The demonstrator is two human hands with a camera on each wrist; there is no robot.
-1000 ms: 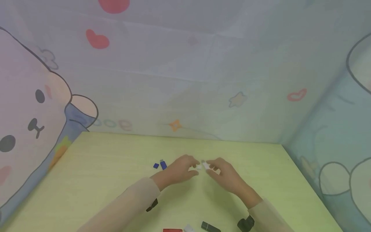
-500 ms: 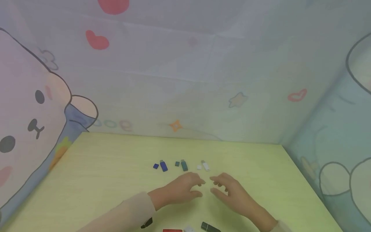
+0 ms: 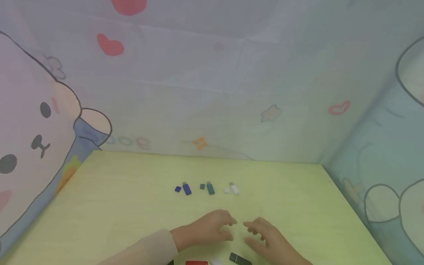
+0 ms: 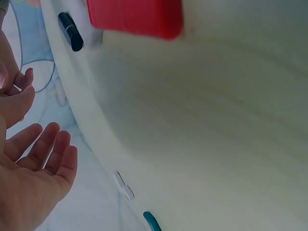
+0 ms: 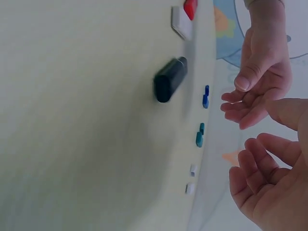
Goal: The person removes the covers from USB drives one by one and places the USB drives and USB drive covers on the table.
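Note:
My left hand (image 3: 212, 228) and right hand (image 3: 269, 241) hover above the near middle of the table, relaxed with nothing held. Their fingertips face each other across a small gap. Beyond them lie three uncapped USB flash drives in a row: a blue drive (image 3: 187, 189), a teal drive (image 3: 211, 188) and a white drive (image 3: 235, 189). To the left of each lies its matching cap: the blue cap (image 3: 178, 189), the teal cap (image 3: 202, 186) and the white cap (image 3: 226, 190). Just below my hands is a black capped flash drive (image 3: 240, 259).
At the near edge a red item (image 3: 197, 262) and a white item (image 3: 216, 261) lie left of the black drive, both cut off in the head view. The red one (image 4: 134, 17) looks boxy in the left wrist view. A patterned cloth (image 3: 212, 92) hangs behind the table.
Both hands have drawn back toward the near edge, away from the white flash drive and its cap, which now lie on the table. The teal drive and cap have come into sight.

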